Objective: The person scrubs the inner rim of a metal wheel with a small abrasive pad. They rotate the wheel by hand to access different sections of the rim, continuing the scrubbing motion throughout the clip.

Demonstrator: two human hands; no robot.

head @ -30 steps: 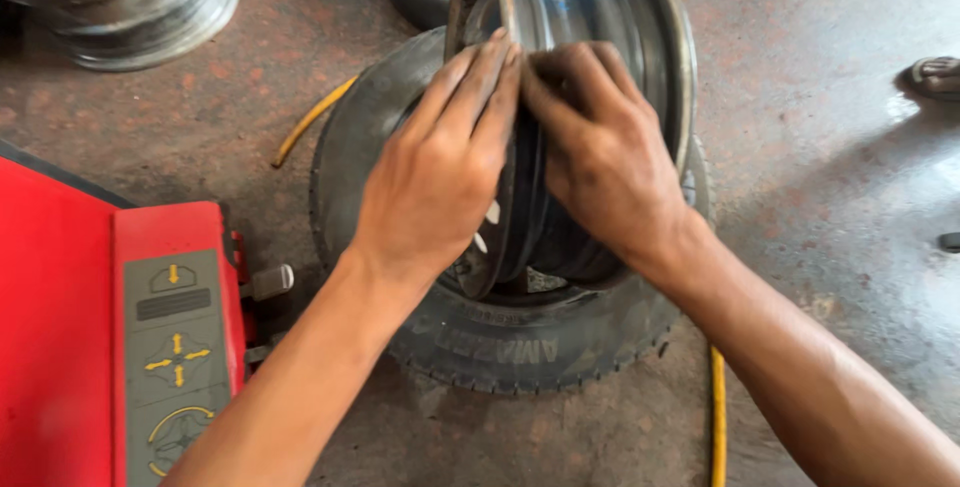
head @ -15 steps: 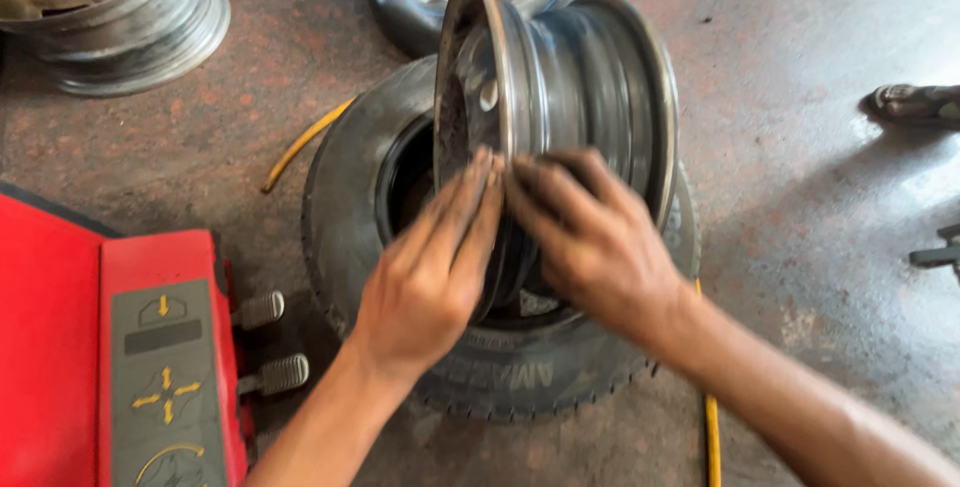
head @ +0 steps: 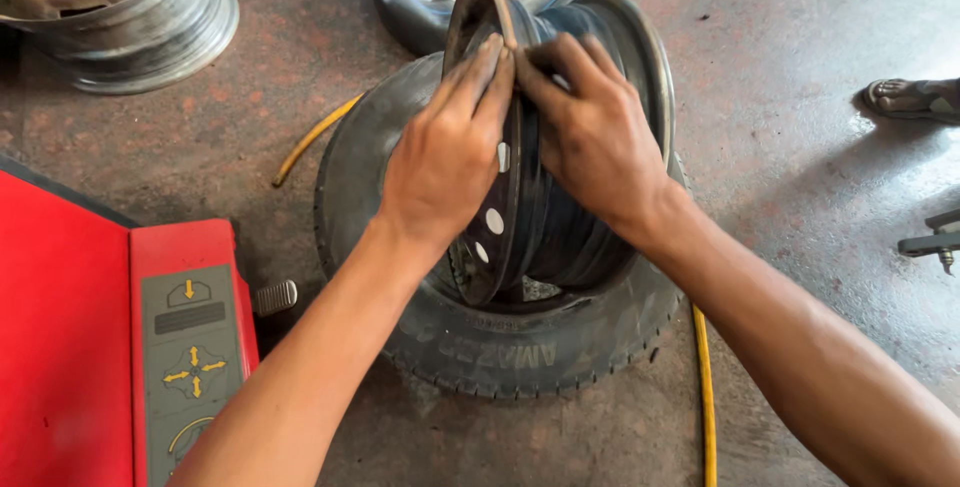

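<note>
Dark steel wheel rim (head: 590, 217) stands upright in a black rubber tyre (head: 480, 347); left hand (head: 450, 157) and right hand (head: 590, 132) pinch its near flange.

A tyre repair workshop: stained concrete floor (head: 800, 37), a tyre (head: 520, 347) lying flat, bare steel rims (head: 130, 17), a yellow air hose (head: 705, 397) and a red tyre-changing machine (head: 70, 347).
</note>
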